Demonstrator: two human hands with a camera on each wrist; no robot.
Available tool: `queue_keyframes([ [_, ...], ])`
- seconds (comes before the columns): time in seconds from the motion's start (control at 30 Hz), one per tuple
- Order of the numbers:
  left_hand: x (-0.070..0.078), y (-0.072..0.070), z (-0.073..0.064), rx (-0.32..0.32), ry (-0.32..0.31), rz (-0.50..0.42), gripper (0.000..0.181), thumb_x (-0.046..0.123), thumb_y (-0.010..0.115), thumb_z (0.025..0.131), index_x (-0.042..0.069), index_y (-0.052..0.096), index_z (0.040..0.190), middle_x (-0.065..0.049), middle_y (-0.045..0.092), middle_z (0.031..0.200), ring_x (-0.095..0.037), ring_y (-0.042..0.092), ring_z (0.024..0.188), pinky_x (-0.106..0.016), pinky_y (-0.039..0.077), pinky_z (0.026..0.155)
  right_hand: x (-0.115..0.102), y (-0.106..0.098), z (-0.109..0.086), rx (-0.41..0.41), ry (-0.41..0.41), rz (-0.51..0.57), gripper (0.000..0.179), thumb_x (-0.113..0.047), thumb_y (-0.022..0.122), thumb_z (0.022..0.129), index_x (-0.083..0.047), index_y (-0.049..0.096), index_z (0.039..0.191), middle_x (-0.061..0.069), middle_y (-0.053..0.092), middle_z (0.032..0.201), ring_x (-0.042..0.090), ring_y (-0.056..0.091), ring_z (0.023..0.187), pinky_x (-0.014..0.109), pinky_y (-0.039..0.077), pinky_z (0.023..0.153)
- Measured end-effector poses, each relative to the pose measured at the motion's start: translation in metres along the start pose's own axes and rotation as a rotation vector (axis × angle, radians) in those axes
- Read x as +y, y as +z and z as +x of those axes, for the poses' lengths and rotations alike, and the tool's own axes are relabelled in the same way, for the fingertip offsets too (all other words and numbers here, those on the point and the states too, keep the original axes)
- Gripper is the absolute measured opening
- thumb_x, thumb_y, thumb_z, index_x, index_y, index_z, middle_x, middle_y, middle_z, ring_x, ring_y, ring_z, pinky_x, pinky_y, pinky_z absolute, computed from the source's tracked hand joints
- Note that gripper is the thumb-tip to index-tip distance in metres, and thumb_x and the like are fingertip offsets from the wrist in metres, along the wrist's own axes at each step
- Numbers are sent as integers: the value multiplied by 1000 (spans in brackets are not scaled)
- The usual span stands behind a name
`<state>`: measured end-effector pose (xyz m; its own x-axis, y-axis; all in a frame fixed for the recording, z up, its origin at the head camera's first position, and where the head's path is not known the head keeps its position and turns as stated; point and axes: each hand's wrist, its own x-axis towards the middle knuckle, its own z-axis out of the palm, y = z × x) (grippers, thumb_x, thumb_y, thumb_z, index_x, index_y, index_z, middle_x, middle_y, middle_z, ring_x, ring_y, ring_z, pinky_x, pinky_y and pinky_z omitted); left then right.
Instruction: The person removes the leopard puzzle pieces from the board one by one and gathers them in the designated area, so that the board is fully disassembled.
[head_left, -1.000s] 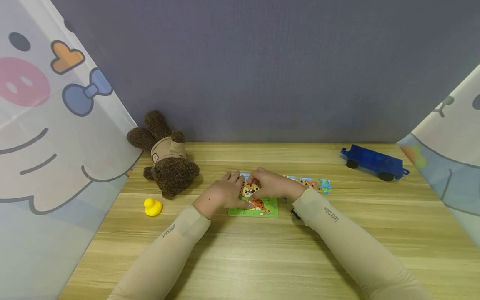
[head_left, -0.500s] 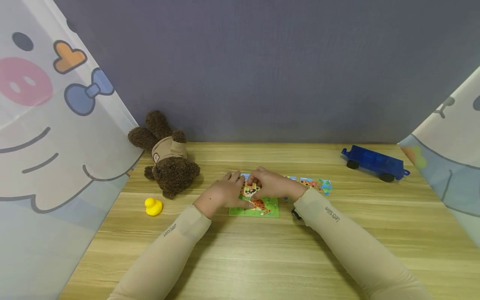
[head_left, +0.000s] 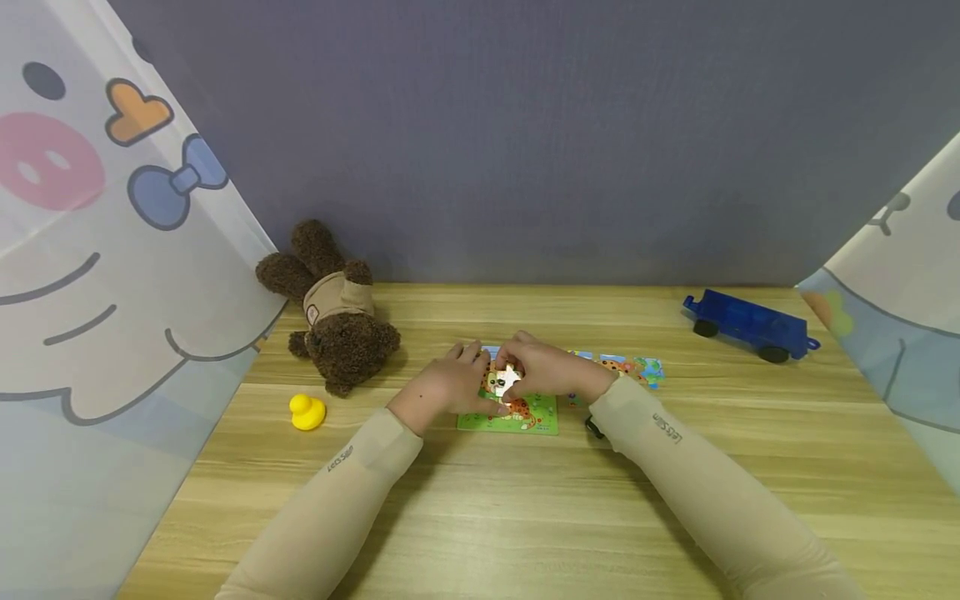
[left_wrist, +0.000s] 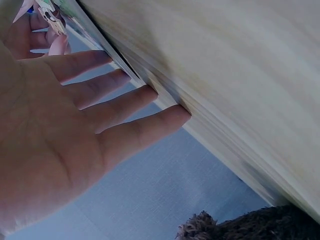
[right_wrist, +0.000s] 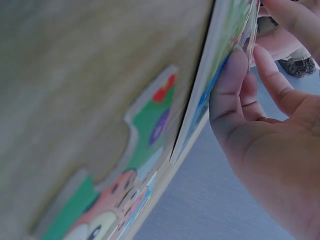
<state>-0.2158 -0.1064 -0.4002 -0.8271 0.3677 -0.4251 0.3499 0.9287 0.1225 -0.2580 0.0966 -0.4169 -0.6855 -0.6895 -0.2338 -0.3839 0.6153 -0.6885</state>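
A jigsaw puzzle board (head_left: pixel 480 423) with a green lower part and a spotted cartoon cat lies mid-table. My right hand (head_left: pixel 547 368) pinches a jigsaw piece (head_left: pixel 507 380) between thumb and fingers over the cat's face; the piece shows bright white. The left hand (head_left: pixel 438 387) lies at the board's left side, thumb reaching across it. In the left wrist view its fingers (left_wrist: pixel 140 135) are spread and straight, fingertips at the board and tabletop. Right of the board are loose jigsaw pieces (head_left: pixel 648 371), one seen close up as a green piece (right_wrist: pixel 142 135) in the right wrist view.
A brown plush toy (head_left: pixel 345 346) lies at the back left, with a yellow rubber duck (head_left: pixel 306 413) in front of it. A blue toy wagon (head_left: pixel 753 323) stands at the back right. A small black object (head_left: pixel 592 427) shows beside the right sleeve. A grey partition (head_left: pixel 540 167) rises behind the table.
The jigsaw piece in my right hand has tilted and now shows bright white where part of the cat's face showed before. The left hand has stayed in place.
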Motion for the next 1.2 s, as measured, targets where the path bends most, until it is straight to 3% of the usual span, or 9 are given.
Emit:
queue_keyframes([
  [0.77, 1, 0, 0, -5, -7, 2, 111, 76, 61, 95, 9, 19, 172, -14, 8, 182, -45, 16, 167, -66, 35, 129, -3, 4, -9, 44, -12, -29, 41, -16, 81, 96, -15, 61, 132, 6, 46, 125, 18, 51, 92, 30, 52, 76],
  [1.2, 2, 0, 0, -5, -9, 1, 110, 76, 61, 95, 10, 19, 173, -14, 9, 182, -45, 15, 167, -67, 34, 129, -5, 3, -13, 39, -36, -8, 39, -13, 77, 99, -15, 60, 135, 7, 46, 120, 19, 48, 88, 29, 48, 73],
])
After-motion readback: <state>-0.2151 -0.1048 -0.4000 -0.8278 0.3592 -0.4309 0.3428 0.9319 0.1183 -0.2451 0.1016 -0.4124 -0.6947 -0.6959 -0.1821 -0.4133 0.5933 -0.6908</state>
